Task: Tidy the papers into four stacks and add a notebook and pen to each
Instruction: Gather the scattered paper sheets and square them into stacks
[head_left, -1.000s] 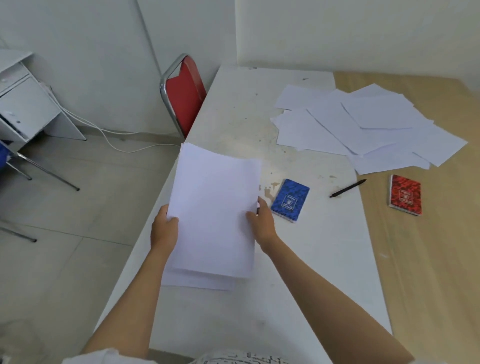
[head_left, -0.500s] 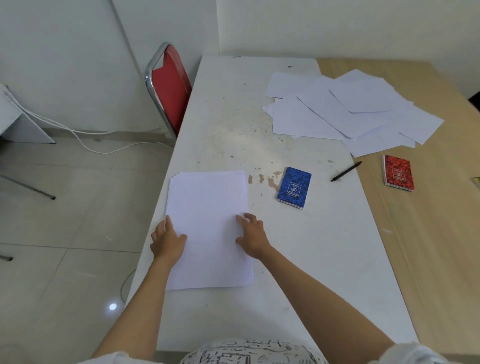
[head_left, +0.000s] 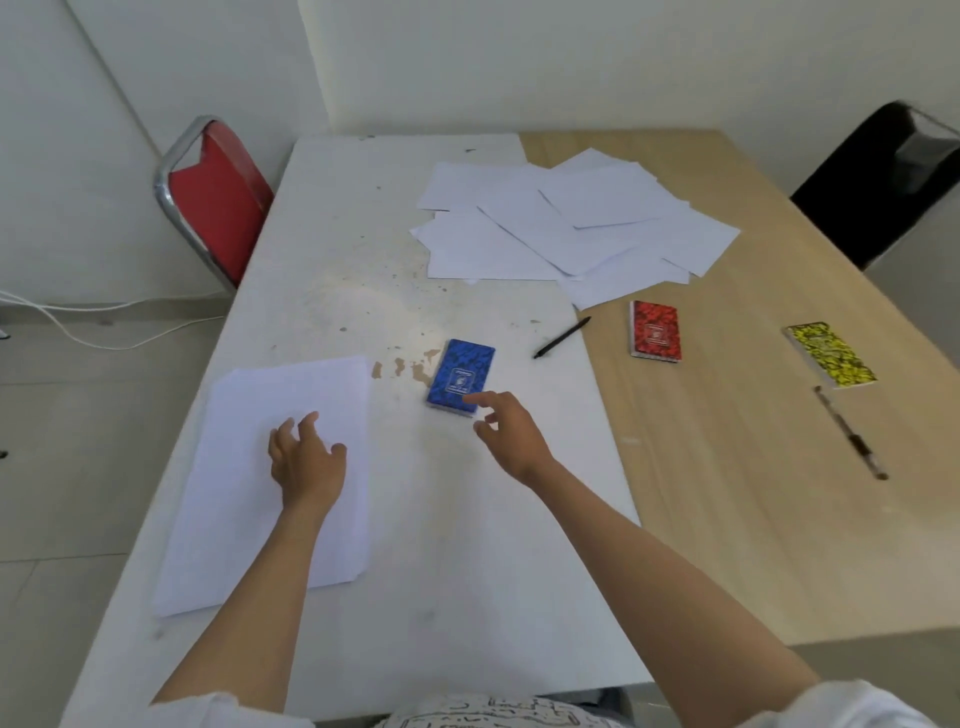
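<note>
My right hand (head_left: 511, 434) is released, fingers spread and holding nothing, with the forefinger tip just over the near edge of the small blue patterned notebook (head_left: 461, 377); whether it touches the cover I cannot tell. My left hand (head_left: 307, 457) is also released, resting loosely on the squared stack of plain white paper (head_left: 270, 483), which lies under and around those fingers near the left edge of the stained white tabletop (head_left: 415, 571). I judge one stack made and the notebook step just starting: next I need to pinch the blue notebook and carry it leftward onto the sheets under my left fingers. Beyond my right fingertips lies a slim black pen (head_left: 561, 338), then a red patterned notebook (head_left: 654, 338); further right sit a yellow patterned notebook (head_left: 830, 354) and a second dark pen (head_left: 851, 432). Far past both hands, the loose white sheets (head_left: 571, 223) remain scattered, unsorted. No containers are visible.
</note>
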